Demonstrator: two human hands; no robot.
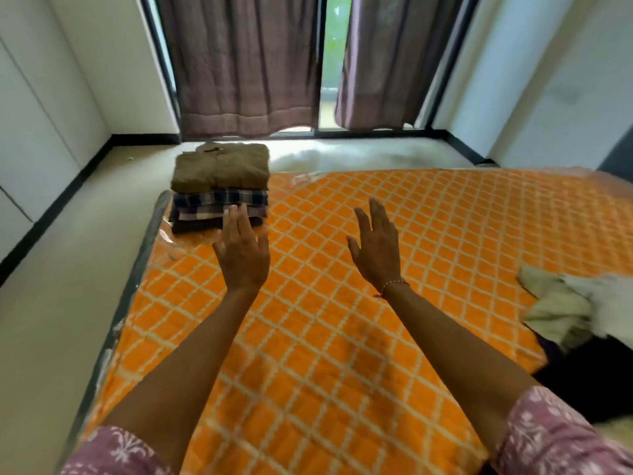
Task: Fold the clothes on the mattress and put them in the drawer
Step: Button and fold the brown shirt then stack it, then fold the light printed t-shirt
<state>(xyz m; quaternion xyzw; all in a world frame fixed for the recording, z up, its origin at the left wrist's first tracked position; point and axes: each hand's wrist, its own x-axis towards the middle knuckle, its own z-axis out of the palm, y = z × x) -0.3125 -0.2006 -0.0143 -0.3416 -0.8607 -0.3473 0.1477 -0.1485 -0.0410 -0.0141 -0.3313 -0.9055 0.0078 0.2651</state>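
Observation:
A stack of folded clothes (219,186) sits on the far left corner of the orange checked mattress (342,337), with a brown shirt (221,168) on top and plaid pieces below. My left hand (241,250) reaches out with straight fingers, its fingertips at the front of the stack. My right hand (376,246) is stretched out with straight fingers over the mattress, right of the stack, holding nothing. A heap of unfolded pale clothes (568,303) lies at the mattress's right edge. No drawer is in view.
The mattress lies on a pale floor (68,286). White cabinet panels (30,138) line the left wall. Purple-brown curtains (239,63) hang over a window behind the mattress. A dark item (582,382) lies under the pale clothes at the right.

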